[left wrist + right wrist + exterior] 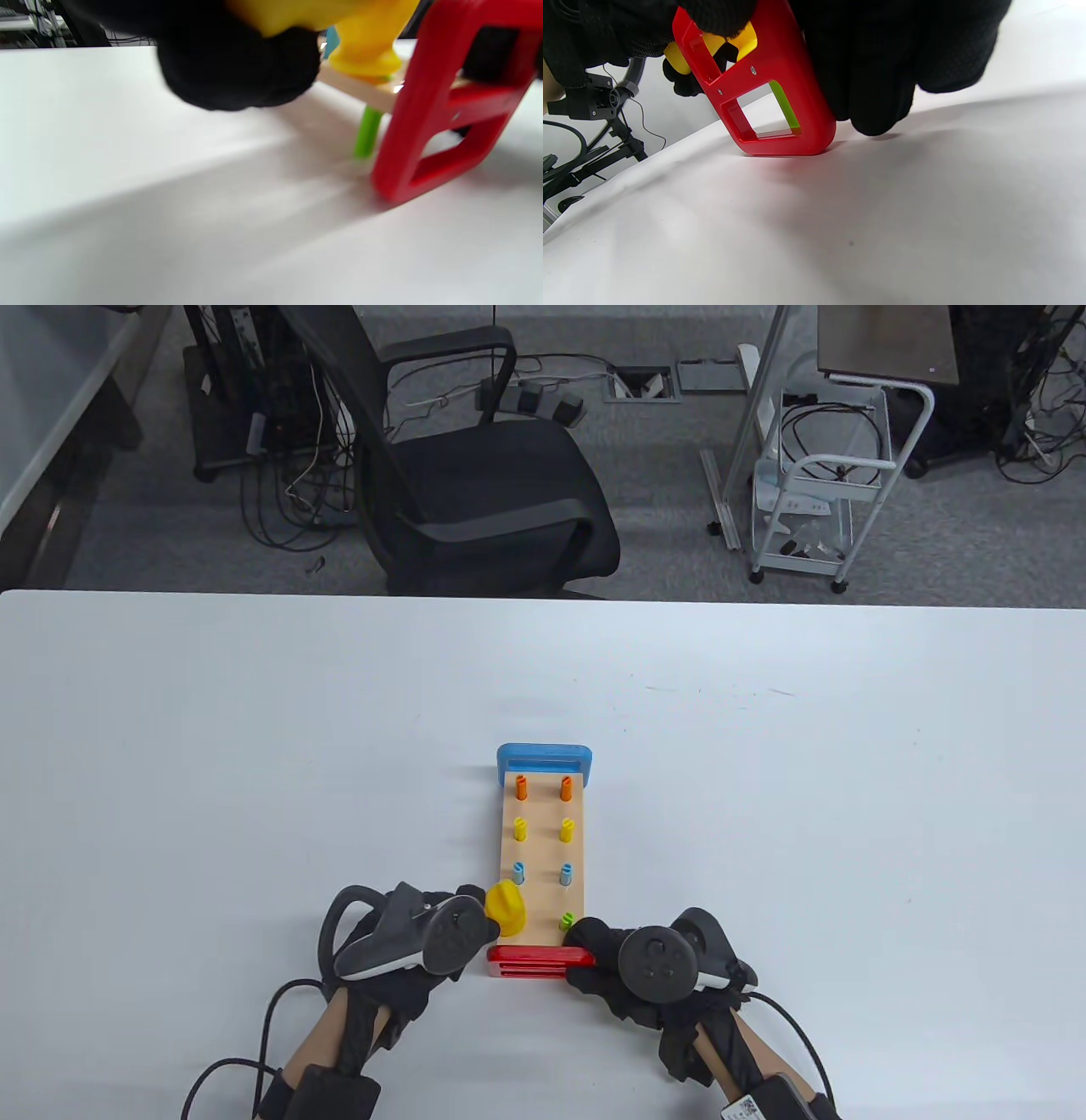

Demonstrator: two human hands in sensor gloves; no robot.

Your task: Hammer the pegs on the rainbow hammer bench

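The hammer bench (543,857) lies in the middle of the table, blue end (544,759) far, red end (538,960) near. Orange, yellow, blue and green pegs stand in pairs. My left hand (458,920) grips a yellow hammer (506,908). Its head sits on the near-left green peg. In the left wrist view the hammer head (365,51) meets the board and the green peg (367,132) sticks out below. My right hand (594,952) holds the bench's red end. In the right wrist view its fingers (874,84) wrap the red end (789,63).
The other green peg (567,918) stands up just beside my right hand. A black office chair (484,492) and a white cart (814,500) stand beyond the table's far edge. The white table (212,780) stretches wide on both sides of the bench.
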